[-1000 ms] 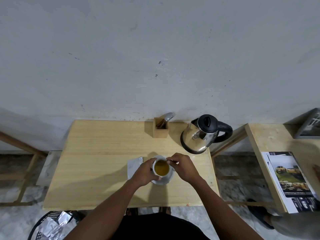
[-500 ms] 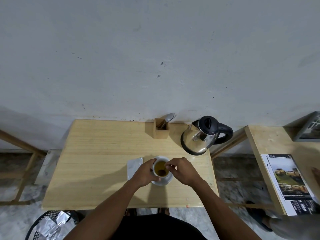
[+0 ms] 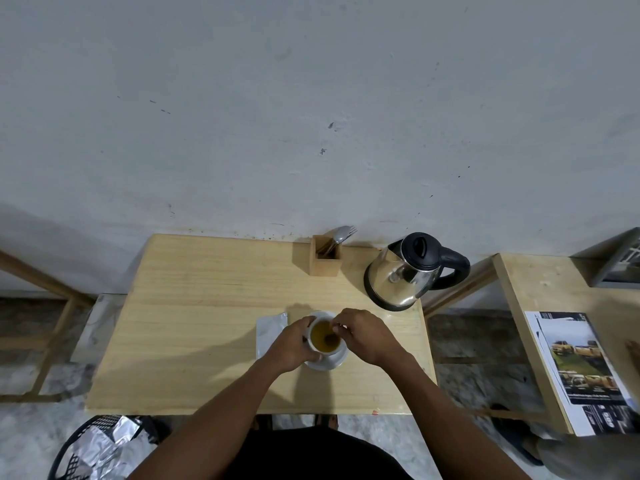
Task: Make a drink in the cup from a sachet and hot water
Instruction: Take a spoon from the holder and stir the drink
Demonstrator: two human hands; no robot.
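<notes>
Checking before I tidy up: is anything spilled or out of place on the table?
Nothing stands out. The cup sits upright on its saucer, no spill shows on the table, and the kettle stands upright.

No lettering can be read anywhere — the printed sheet (image 3: 585,372), well right of the right hand's fingers (image 3: 341,323), shows only blurred lines

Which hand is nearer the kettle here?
Right. The right hand is over the cup, on the side toward the kettle; the left hand grips the cup's far side.
</notes>
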